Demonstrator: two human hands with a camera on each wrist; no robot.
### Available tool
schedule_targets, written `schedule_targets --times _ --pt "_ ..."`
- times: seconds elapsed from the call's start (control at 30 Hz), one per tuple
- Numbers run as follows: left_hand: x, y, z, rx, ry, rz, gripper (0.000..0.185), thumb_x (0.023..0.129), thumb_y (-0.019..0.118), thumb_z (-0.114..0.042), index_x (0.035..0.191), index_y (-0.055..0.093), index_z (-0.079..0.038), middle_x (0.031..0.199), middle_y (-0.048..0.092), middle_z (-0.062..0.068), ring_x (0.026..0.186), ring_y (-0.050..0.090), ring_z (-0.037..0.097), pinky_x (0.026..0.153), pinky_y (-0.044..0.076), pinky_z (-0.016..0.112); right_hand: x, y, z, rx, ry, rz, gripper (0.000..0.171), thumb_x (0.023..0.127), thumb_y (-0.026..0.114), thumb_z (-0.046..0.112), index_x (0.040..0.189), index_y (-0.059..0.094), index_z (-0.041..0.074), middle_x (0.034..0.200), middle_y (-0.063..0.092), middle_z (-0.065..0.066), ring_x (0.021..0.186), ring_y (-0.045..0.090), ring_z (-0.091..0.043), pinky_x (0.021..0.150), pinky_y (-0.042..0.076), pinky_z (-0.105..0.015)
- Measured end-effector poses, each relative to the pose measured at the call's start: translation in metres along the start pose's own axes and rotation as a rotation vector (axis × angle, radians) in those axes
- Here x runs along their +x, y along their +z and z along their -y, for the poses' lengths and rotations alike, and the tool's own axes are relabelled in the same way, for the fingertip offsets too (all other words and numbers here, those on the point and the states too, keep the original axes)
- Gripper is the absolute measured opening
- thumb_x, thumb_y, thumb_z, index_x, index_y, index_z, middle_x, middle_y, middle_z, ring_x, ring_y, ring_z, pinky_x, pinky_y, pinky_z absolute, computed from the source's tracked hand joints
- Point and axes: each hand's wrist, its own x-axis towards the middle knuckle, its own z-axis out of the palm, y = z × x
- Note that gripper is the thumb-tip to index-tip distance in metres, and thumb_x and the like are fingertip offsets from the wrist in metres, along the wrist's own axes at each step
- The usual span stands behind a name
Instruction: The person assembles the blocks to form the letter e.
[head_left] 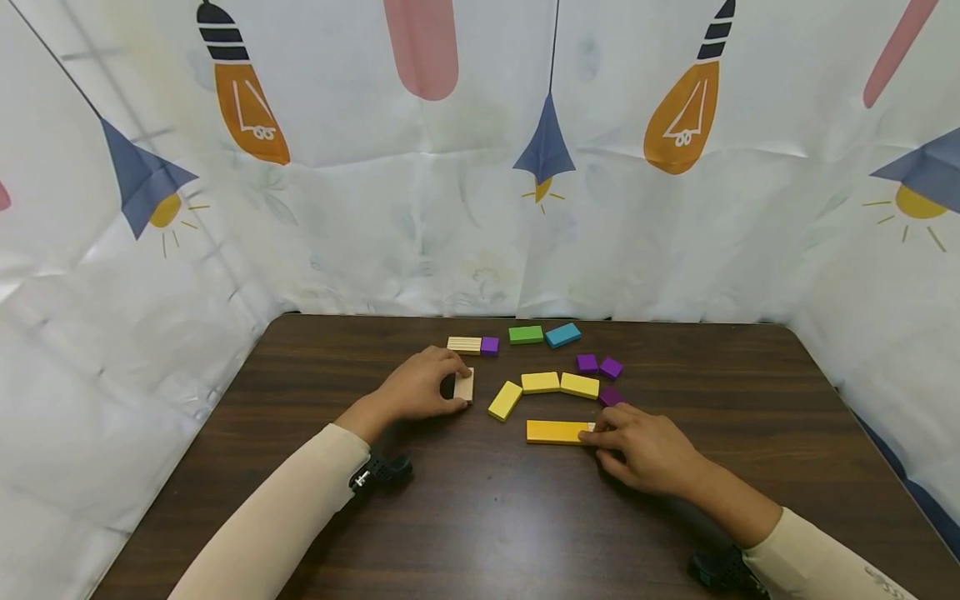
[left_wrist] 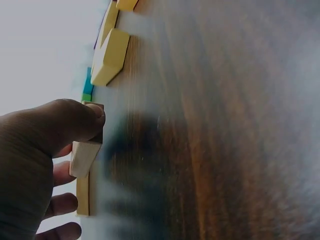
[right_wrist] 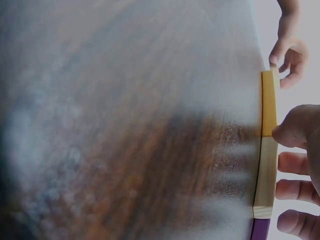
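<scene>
My left hand (head_left: 423,383) pinches a plain wooden block (head_left: 465,386) between thumb and fingers at the left of the group. In the left wrist view, the thumb lies across that block's near end. My right hand (head_left: 645,450) is at the right end of an orange-yellow block (head_left: 555,432). There its thumb and index finger pinch a second plain wooden block (right_wrist: 266,175) at the seam between the two; the hand mostly hides it in the head view. The other right fingers sit behind this block. A purple block (right_wrist: 260,229) adjoins its far end.
Three yellow blocks (head_left: 541,382) form a loose arc between the hands. Several purple blocks (head_left: 587,363) lie to the right. Behind are a ribbed wooden block (head_left: 464,345) beside a purple one (head_left: 490,346), a green block (head_left: 526,335) and a blue block (head_left: 562,335) on the brown table (head_left: 480,533).
</scene>
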Motion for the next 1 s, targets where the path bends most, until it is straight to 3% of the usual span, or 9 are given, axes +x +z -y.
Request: schedule_targets --times 0.3,0.67,1.0 --pt "-0.015 -0.002 -0.017 -0.007 0.105 -0.032 0.039 0.077 0.072 -0.045 0.109 0.065 -0.024 0.113 0.054 -0.009 0.109 0.047 0.013 0.09 0.041 0.037 0.001 0.0 0.001 0.007 0.004 0.003 0.031 0.084 0.066 0.027 0.115 0.07 0.027 0.094 0.053 0.011 0.072 0.039 -0.003 0.05 0.036 -0.017" --pt "-0.029 -0.002 -0.041 -0.023 0.196 0.01 0.041 0.08 0.068 -0.049 0.112 0.065 -0.022 0.114 0.054 -0.009 0.109 0.047 0.013 0.092 0.041 0.038 0.001 -0.002 0.001 0.006 0.004 0.007 0.031 0.084 0.066 0.026 0.115 0.069 0.027 0.095 0.053 0.011 0.073 0.04 -0.003 0.051 0.036 -0.017" --pt "-0.036 0.006 -0.053 -0.019 0.215 0.021 0.043 0.079 0.068 -0.052 0.112 0.064 -0.024 0.115 0.054 -0.01 0.11 0.047 0.01 0.093 0.04 0.035 0.001 0.0 0.002 0.002 0.005 0.002 0.031 0.084 0.066 0.026 0.115 0.069 0.028 0.095 0.053 0.012 0.072 0.04 -0.003 0.05 0.036 -0.017"
